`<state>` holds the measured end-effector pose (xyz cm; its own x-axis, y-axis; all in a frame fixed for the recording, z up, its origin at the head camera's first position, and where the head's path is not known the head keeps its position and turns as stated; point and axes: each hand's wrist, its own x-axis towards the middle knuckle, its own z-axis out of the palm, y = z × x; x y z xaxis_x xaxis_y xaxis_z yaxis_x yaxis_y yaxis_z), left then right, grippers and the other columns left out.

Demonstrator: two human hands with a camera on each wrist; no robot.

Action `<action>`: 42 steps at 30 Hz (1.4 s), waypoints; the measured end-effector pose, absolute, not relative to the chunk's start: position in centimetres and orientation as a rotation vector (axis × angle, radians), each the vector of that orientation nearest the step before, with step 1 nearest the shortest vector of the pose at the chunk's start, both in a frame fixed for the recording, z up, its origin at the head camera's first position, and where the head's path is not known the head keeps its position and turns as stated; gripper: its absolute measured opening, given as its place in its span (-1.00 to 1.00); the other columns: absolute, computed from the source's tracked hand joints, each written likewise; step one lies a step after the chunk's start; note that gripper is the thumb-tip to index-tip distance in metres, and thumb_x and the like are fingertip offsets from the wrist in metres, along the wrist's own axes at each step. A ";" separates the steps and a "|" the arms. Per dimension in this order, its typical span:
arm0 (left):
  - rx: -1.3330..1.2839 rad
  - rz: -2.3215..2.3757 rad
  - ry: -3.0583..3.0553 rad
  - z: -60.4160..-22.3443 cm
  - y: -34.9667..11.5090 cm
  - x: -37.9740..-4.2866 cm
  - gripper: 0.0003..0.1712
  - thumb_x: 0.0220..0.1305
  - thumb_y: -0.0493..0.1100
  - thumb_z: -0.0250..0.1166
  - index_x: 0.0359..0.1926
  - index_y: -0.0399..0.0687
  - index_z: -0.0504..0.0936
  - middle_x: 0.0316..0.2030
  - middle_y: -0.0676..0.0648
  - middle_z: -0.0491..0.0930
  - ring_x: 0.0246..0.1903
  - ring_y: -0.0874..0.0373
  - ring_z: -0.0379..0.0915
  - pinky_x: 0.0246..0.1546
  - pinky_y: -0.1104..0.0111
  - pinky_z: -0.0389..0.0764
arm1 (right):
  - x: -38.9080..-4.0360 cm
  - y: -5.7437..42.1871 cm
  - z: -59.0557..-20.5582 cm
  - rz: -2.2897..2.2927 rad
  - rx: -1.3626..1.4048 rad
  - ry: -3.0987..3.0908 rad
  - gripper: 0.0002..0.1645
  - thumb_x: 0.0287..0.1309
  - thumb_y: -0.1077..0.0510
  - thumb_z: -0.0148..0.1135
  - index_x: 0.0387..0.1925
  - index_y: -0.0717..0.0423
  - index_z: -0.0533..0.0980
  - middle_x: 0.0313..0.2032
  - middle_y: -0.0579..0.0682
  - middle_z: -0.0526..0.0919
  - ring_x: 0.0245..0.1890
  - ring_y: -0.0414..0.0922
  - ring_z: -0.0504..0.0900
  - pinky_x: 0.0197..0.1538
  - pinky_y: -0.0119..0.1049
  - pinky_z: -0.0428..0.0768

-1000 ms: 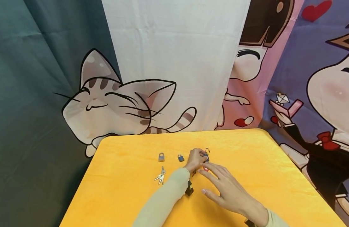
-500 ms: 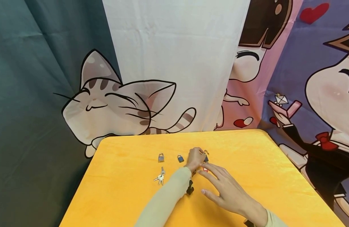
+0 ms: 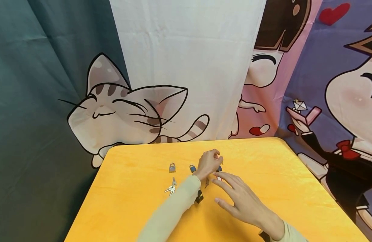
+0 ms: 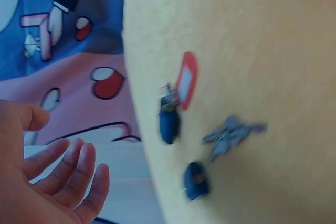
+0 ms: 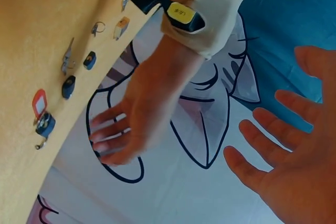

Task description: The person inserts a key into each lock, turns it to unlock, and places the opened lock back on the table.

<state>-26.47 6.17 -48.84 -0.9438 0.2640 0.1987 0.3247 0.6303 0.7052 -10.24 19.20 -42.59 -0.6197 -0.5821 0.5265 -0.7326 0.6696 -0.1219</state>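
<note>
My left hand (image 3: 208,164) is raised just above a blue padlock (image 3: 220,168) near the table's far side. Its fingers are loosely bent and hold nothing, as the left wrist view also shows of the left hand (image 4: 63,182). In that view the blue padlock (image 4: 169,124) lies on the table beside a red-framed tag (image 4: 187,80). The right wrist view shows its shackle (image 5: 40,144) sticking out. My right hand (image 3: 245,200) hovers nearer the front with fingers spread and relaxed; nothing is in that hand (image 5: 294,145).
Left of the left hand lie another blue padlock (image 3: 192,168) and a grey padlock (image 3: 172,167). A bunch of keys (image 3: 171,189) lies below the grey one. More keys (image 3: 207,182) lie between my arms on the yellow table (image 3: 119,208). Printed curtains (image 3: 186,67) hang behind.
The left hand has let go of the blue padlock and lifted up and away, its fingers loosening. The right hand has stayed nearly in place.
</note>
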 end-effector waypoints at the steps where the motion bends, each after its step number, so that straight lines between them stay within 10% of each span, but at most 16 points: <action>1: -0.528 -1.201 -2.760 -48.5 5.9 -26.3 -0.66 0.37 0.08 0.17 0.04 0.06 0.63 -0.28 0.05 0.65 -0.44 0.33 0.51 -0.41 0.47 0.54 | -10.3 19.2 -42.5 0.457 1.021 -2.435 -0.38 0.24 -0.13 0.28 0.29 -0.12 0.41 0.33 -0.07 0.41 0.31 -0.06 0.40 0.22 0.01 0.49; 8: -0.651 -1.114 -2.754 -46.5 3.8 -25.0 -0.54 0.37 0.14 0.17 0.17 0.05 0.55 -0.03 -0.07 0.64 -0.07 0.07 0.59 -0.14 0.29 0.62 | -10.5 19.0 -41.9 0.484 1.019 -2.425 -0.33 0.18 -0.09 0.34 0.31 -0.16 0.39 0.33 -0.05 0.43 0.31 -0.05 0.41 0.22 0.04 0.50; 42: -0.715 -0.666 -2.606 -41.8 -6.8 -17.9 -0.33 0.33 0.21 0.21 0.37 0.08 0.41 0.34 -0.02 0.42 0.36 0.00 0.29 0.34 -0.03 0.35 | -15.2 17.4 -40.1 0.656 0.918 -2.366 -0.41 0.25 -0.01 0.28 0.27 0.04 0.43 0.24 0.02 0.50 0.22 -0.01 0.50 0.20 0.04 0.53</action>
